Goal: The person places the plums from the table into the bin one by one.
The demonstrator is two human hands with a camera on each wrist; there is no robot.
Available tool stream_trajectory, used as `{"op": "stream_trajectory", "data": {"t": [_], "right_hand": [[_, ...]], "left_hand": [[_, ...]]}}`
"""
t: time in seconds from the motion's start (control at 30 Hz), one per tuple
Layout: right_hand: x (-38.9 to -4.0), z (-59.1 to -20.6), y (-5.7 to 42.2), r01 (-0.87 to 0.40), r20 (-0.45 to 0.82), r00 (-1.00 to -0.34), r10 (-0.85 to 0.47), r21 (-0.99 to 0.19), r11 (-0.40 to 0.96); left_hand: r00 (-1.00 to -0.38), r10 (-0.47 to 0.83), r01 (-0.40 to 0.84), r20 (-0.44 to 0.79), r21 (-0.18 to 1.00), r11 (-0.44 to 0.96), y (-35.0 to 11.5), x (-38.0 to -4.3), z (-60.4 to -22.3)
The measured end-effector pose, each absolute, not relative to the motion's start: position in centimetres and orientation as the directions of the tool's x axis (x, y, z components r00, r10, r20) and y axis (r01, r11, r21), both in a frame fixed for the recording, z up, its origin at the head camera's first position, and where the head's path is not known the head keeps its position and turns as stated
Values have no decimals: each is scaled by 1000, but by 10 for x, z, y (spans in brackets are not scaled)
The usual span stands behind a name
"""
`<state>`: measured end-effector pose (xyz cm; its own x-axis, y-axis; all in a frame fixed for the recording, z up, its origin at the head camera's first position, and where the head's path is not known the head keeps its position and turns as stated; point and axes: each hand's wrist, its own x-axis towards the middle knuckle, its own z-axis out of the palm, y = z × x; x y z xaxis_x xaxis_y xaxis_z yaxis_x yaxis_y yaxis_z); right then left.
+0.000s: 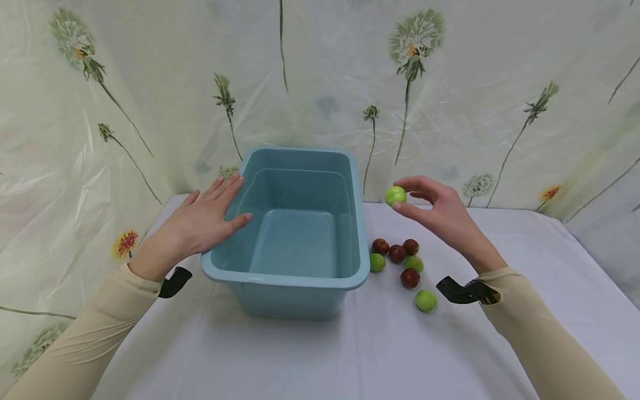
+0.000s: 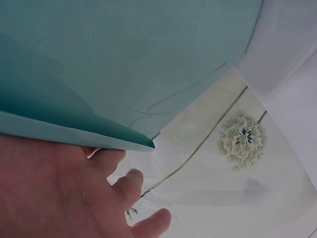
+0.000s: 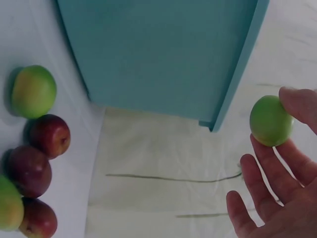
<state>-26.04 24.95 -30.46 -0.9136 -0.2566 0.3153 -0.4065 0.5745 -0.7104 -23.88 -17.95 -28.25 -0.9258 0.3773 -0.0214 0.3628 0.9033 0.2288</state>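
Observation:
A light-blue plastic tub (image 1: 300, 281) stands on the table with nothing inside its visible floor. Over its left rim lies my left hand (image 1: 207, 216), fingers straight and spread; the left wrist view shows the palm against the outer side of the rim. To the right of the tub, my right hand (image 1: 442, 208) pinches a green plum (image 1: 395, 195) between thumb and fingertips, raised above the table. The right wrist view shows the same plum (image 3: 271, 120) level with the tub's rim, outside its wall. The other fingers are loosely extended.
Several dark red plums (image 1: 397, 254) lie close to the tub's right side, mixed with green plums (image 1: 426, 300). A white cloth (image 1: 310, 361) covers the table. Behind it hangs a curtain (image 1: 320, 72) printed with dandelions.

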Motion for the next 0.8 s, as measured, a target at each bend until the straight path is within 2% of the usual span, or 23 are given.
{"op": "stream_trajectory", "data": {"t": [0.8], "right_hand": [[-272,-282,201,-516,406,-855,-321,-720,464]], "left_hand": [[-922,386,374,-7,232,898,-181,-239,-286]]}}
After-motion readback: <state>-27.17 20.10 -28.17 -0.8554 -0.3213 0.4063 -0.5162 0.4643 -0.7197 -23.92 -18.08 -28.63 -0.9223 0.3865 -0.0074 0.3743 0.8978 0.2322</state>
